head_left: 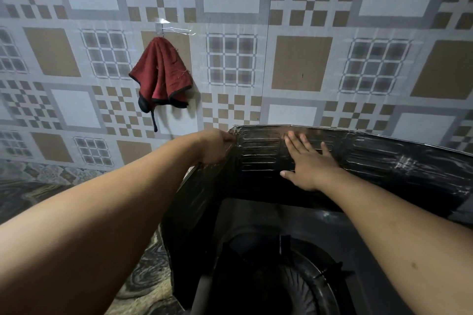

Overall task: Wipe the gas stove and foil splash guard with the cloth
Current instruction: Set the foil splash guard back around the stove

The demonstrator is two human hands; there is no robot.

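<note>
A dark, ribbed foil splash guard [258,158] stands around the back and left of a black gas stove [279,276]. My left hand [216,147] grips the guard's upper left corner edge. My right hand [308,161] lies flat with straight fingers on the guard's back panel, holding nothing. A red cloth [161,75] with dark trim hangs from a hook on the tiled wall, up and to the left of both hands, touched by neither.
The patterned tile wall [302,64] rises right behind the guard. A marbled counter [143,279] runs along the stove's left side. The burner ring and pan support [307,286] sit low in the view, between my forearms.
</note>
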